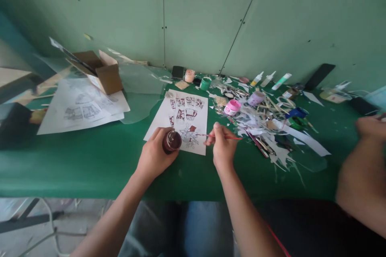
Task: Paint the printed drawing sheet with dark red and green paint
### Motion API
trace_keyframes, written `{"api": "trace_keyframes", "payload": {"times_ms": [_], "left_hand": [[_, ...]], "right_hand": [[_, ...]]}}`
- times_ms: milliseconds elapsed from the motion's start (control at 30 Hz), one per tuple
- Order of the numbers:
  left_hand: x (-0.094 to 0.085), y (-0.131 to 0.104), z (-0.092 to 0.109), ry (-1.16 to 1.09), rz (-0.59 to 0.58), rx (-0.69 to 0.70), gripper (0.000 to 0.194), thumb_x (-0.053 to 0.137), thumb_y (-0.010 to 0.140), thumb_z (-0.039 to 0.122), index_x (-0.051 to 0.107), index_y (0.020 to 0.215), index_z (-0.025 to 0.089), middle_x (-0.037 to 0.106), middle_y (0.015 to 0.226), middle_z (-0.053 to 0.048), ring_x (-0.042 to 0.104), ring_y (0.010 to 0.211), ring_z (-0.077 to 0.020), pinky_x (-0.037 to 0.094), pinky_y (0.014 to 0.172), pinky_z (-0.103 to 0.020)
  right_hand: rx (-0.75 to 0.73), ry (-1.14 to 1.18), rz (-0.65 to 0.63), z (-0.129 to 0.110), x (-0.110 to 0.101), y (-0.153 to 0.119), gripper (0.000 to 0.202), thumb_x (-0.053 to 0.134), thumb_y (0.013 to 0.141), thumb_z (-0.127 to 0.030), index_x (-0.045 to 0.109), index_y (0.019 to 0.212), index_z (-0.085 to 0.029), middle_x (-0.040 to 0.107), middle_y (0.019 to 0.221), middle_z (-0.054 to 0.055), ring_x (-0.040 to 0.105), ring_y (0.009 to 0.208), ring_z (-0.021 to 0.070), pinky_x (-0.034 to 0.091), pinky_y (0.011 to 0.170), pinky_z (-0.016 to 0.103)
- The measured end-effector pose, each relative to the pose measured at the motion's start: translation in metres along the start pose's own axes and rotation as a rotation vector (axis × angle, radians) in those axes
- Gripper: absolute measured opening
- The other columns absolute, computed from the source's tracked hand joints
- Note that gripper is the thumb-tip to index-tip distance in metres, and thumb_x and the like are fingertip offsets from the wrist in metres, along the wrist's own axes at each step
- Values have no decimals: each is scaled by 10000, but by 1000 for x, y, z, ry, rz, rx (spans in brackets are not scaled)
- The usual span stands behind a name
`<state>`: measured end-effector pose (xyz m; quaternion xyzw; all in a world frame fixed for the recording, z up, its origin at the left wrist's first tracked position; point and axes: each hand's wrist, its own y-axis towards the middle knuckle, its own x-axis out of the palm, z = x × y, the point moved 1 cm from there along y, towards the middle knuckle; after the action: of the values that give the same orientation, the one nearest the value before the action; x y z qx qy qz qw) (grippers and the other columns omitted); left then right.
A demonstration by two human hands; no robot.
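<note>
My left hand is wrapped round a small open jar of dark brown paint at the lower edge of a white printed sheet. Between the fingers of my right hand is a thin red paintbrush, its tip pointing left over the sheet. Printed figures in the upper part of the sheet carry dark brown patches. Lower down, a line drawing has one brown patch near its top. The brush tip is too small to make out clearly.
To the right lies a heap of paper scraps and tools, with a pink paint jar and a green paint jar nearby. An open cardboard box sits on printed sheets at left. Another person's arm is at far right.
</note>
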<state>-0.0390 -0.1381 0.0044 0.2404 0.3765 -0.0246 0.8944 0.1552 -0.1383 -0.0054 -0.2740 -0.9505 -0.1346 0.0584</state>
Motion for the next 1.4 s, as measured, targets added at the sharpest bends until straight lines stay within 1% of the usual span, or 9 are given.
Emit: {"api": "trace_keyframes", "payload": {"times_ms": [67,167,233,367,500,667,967,1233,1400], "left_hand": [[1,1,-1,6,-13,1,439,707,731,225,545,1137,272,657,1146,-25,683,1007,-276,582,812,-413],[2,4,-5,-77,-32,0,438,711,736,238,547,1140,286,660,1130,-8,679,1007,-257,584,840,-404],[2,6,-8,-162,-25,-5,426,722,737,255,555,1127,292,666,1096,0,677,984,-244,586,859,-395],[1,8,-11,-259,-5,-46,415,736,741,302,566,1119,301,675,1082,9,676,948,-234,590,861,-387],[0,10,-8,-184,28,-108,399,733,752,278,572,1117,272,677,1088,10,674,959,-210,581,860,-343],[3,11,-9,-103,68,-182,428,759,740,282,592,1133,261,693,1070,12,682,929,-195,577,800,-305],[5,13,-9,-114,65,-245,442,774,726,278,608,1135,271,698,1093,-6,684,969,-240,592,858,-400],[6,11,-9,-125,34,-257,435,753,753,298,594,1157,292,683,1140,6,674,1015,-250,590,891,-442],[5,11,-10,-111,19,-254,443,746,761,302,588,1175,306,672,1181,19,665,1054,-249,586,907,-440]], "right_hand": [[34,-53,-44,0,1,6,501,683,756,-605,497,519,-205,453,400,-81,446,352,78,464,398,224],[109,-132,-70,2,2,6,533,691,724,-655,490,514,-209,442,398,-80,429,329,76,418,350,219],[123,-183,-85,4,2,2,524,673,751,-649,506,524,-207,454,386,-71,439,320,80,400,347,217],[65,-272,-98,5,-1,-5,513,635,813,-607,511,519,-206,482,383,-51,475,339,85,382,367,209],[70,-327,-80,5,-3,-3,512,652,810,-587,505,502,-204,483,390,-48,479,338,83,378,360,209],[98,-374,-84,8,-3,0,478,661,821,-536,514,509,-205,488,388,-50,468,332,74,379,353,202],[64,-424,-78,5,-3,-2,418,662,833,-389,507,492,-202,505,384,-59,489,331,65,375,360,179],[59,-461,-113,6,-3,-2,445,654,830,-378,460,470,-201,489,376,-55,475,338,64,357,360,176],[65,-478,-98,7,-3,-2,441,653,833,-374,459,475,-205,482,376,-57,477,345,70,360,366,184]]}}
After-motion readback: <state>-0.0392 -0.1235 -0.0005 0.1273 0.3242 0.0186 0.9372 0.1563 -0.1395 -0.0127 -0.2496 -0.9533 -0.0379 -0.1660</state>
